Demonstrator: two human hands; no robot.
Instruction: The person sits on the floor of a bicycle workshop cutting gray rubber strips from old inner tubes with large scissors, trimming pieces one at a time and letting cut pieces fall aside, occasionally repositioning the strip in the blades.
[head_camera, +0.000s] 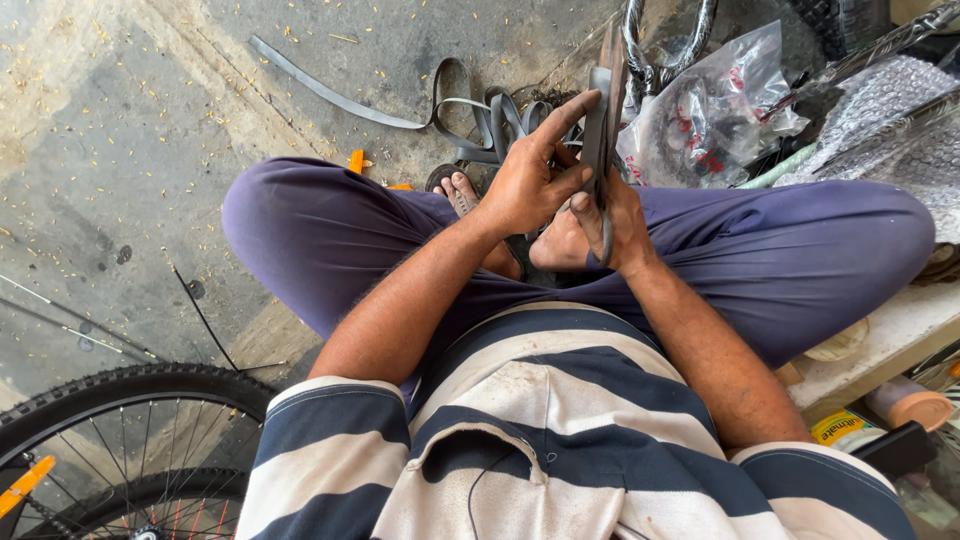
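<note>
Both hands are up at about 1 o'clock from my lap: right hand (622, 225) clamped on the grey rubber inner-tube strip (600, 130), left hand (530, 180) pinching its edge. Loosen either grip and I reckon it'll flop onto my sandal (455, 190).

This looks like a small bicycle repair workshop, worked at floor level. The bare concrete floor (120, 130) is stained and strewn with small yellow bits. A spoked bicycle wheel (120, 450) with a knobbly tyre stands at the lower left, and long strips of grey rubber tube (400, 110) lie loose on the ground. Clear plastic bags of parts (710, 110) and bubble wrap (890, 110) are piled at the upper right, and small containers (905, 405) crowd a low ledge beside the seated person.
</note>
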